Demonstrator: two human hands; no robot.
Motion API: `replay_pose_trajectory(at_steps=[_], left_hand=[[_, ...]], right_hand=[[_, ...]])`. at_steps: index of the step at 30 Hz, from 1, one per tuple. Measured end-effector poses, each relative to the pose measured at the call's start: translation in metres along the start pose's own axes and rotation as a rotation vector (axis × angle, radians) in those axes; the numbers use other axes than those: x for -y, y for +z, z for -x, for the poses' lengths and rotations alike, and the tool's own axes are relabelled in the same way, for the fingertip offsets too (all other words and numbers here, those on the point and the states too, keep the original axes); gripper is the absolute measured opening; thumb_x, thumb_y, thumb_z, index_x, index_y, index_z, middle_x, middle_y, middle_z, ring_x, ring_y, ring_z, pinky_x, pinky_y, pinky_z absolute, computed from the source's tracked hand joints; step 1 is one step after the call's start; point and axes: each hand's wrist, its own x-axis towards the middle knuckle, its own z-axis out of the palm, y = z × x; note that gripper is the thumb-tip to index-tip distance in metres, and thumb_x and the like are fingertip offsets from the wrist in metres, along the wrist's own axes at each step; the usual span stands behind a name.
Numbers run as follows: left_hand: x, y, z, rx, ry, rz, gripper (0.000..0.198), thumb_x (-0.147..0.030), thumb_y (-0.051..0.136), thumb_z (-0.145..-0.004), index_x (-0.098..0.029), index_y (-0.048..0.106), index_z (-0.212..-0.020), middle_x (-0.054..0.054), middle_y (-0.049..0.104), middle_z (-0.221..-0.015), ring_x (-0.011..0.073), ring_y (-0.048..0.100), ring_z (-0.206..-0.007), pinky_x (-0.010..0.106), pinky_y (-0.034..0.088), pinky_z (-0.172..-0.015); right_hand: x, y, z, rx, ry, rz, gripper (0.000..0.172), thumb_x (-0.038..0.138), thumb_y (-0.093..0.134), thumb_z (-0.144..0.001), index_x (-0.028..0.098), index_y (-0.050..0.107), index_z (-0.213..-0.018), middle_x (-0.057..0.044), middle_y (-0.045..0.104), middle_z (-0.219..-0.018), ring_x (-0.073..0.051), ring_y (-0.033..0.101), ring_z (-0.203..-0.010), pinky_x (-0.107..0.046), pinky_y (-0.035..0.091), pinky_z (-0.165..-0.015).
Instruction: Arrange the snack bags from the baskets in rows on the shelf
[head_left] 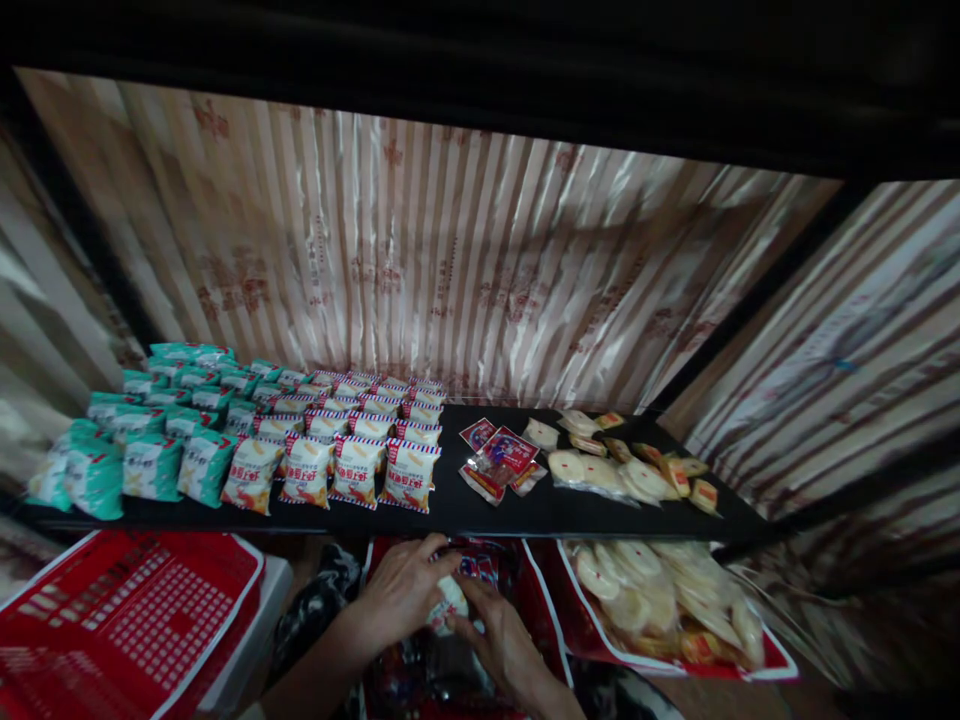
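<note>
Above the middle red basket (551, 610), my left hand (401, 590) and my right hand (499, 635) meet around a small pale packet (448, 605) with reddish print. The fingers of both are closed on it, and part of it is hidden behind them. Beneath lie dark, glossy packets (465, 665) in the basket. Just ahead, on the black shelf (480, 520), a few red snack packets (504, 460) lie in a loose, overlapping pile.
Rows of white-and-red snack bags (356, 470) and turquoise snack bags (154, 465) fill the shelf's left. Flat, pale round packs (600, 475) and small yellow packets (675, 475) lie at right. A red basket (135, 610) stands left; another basket (772, 665) holds pale packs. Striped sheeting (420, 250) backs the shelf.
</note>
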Motion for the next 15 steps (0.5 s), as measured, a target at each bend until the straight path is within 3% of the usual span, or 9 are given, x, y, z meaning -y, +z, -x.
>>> replay_pose_trajectory(at_steps=[5,11,15], left_hand=[[0.009,0.014,-0.002,-0.276,-0.122,0.126,0.051,-0.021,0.048,-0.085,-0.024,0.042,-0.135,0.008,0.049,-0.137,0.0215,0.048,-0.124,0.037,0.042,-0.103],[0.034,0.038,0.006,-0.773,-0.331,0.227,0.038,-0.026,0.035,-0.091,-0.020,0.054,-0.123,0.011,0.049,-0.134,0.0224,0.046,-0.126,0.041,0.041,-0.104],[0.048,0.047,0.002,-0.899,-0.424,0.298,0.035,-0.026,0.035,-0.090,-0.018,0.059,-0.116,0.013,0.049,-0.133,0.0240,0.048,-0.123,0.044,0.041,-0.103]], right_hand=[[-0.010,0.011,-0.014,-0.086,0.026,-0.153,0.037,0.032,0.055,-0.082,0.020,0.061,-0.116,-0.010,0.066,-0.114,-0.024,0.062,-0.102,-0.034,0.047,-0.089],[-0.012,0.023,-0.036,-0.259,0.053,-0.380,0.036,0.037,0.061,-0.076,0.022,0.062,-0.109,-0.009,0.068,-0.109,-0.026,0.063,-0.100,-0.035,0.048,-0.088],[-0.002,0.041,-0.056,-0.331,0.083,-0.471,0.027,0.045,0.054,-0.080,0.021,0.061,-0.091,-0.006,0.068,-0.089,-0.022,0.064,-0.083,-0.032,0.051,-0.075]])
